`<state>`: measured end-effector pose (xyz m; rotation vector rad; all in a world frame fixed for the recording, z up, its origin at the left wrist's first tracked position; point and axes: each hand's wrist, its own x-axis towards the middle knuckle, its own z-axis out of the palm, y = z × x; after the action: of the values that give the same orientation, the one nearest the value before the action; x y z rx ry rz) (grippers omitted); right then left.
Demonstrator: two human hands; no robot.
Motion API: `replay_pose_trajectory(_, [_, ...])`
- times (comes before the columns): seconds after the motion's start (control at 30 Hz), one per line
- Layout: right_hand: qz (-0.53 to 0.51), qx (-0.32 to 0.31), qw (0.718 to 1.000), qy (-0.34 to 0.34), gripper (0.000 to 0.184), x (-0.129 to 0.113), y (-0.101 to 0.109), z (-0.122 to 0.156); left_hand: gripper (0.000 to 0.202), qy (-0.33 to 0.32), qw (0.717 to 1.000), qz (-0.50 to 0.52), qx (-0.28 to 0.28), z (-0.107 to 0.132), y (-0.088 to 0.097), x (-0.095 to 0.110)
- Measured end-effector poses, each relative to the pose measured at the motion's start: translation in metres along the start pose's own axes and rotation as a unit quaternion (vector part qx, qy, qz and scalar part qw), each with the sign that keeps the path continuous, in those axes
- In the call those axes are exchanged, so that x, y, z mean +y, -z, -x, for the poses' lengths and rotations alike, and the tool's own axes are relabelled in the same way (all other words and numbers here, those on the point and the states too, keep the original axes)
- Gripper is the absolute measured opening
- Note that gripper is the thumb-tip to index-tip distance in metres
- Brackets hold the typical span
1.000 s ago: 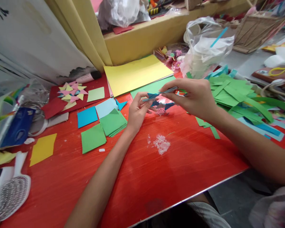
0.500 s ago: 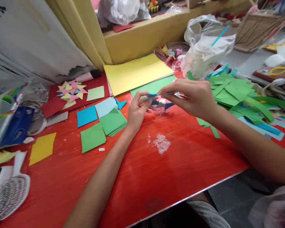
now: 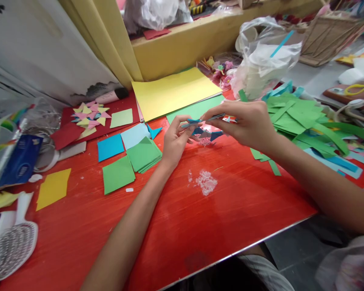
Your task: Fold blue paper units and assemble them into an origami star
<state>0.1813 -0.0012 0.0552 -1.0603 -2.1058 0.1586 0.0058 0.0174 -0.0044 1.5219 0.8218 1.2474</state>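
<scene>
Blue folded paper (image 3: 194, 121) hangs between the two hands, up over the far middle of the red table (image 3: 230, 210). Its left end is pinched narrowly between the thumb and fingers of the left hand (image 3: 173, 141); the right hand (image 3: 250, 121) has thumb and fingertips drawn together on the other end. Darker blue points (image 3: 216, 135) show just below the fingers, though I can't tell from here how they join the rest.

Near the left wrist lie a stack of green paper squares (image 3: 144, 154), a single green square (image 3: 118, 174), a bright blue square (image 3: 110, 148) and a pale blue one (image 3: 135, 135), with a small folded blue piece (image 3: 154, 131) at its edge. Farther left, a pointed pink, yellow and blue paper star (image 3: 91, 114) rests on dark red card (image 3: 127, 104). Large yellow sheets (image 3: 174, 95) lie beyond the hands, and cut green paper strips (image 3: 291, 117) heap up just past the right hand.
</scene>
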Motion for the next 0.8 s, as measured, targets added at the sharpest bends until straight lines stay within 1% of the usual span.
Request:
replay_pose_trajectory(0.13, [-0.034,-0.001,0.998,-0.049,0.013,0.0,0.001,-0.002,0.016,-0.019,1.0,-0.008,-0.001,0.001,0.0,0.0])
replay_pose_trajectory(0.23, [-0.091,-0.013,0.992,-0.091,0.016,0.002,0.001,-0.004,0.017,-0.024,1.0,-0.019,-0.001,0.001,-0.001,0.002])
replay_pose_trajectory(0.37, [-0.188,-0.073,0.972,-0.123,0.025,0.01,-0.002,-0.006,0.02,-0.025,0.999,-0.022,0.01,0.002,-0.002,0.004])
replay_pose_trajectory(0.43, [-0.207,-0.097,0.966,-0.125,0.029,0.014,-0.004,-0.007,0.024,-0.012,1.0,-0.021,0.015,0.002,-0.002,0.005])
replay_pose_trajectory(0.57, [-0.172,-0.094,0.974,-0.114,0.031,0.018,-0.005,-0.005,0.03,0.019,0.999,-0.033,0.015,0.004,-0.001,0.007])
replay_pose_trajectory(0.67, [-0.136,-0.089,0.981,-0.108,0.034,0.014,-0.004,-0.004,0.031,0.013,0.999,-0.049,0.011,0.004,-0.001,0.009])
replay_pose_trajectory(0.8, [-0.118,-0.079,0.984,-0.108,0.038,0.011,-0.004,-0.004,0.031,0.011,0.997,-0.073,0.018,0.004,0.0,0.009])
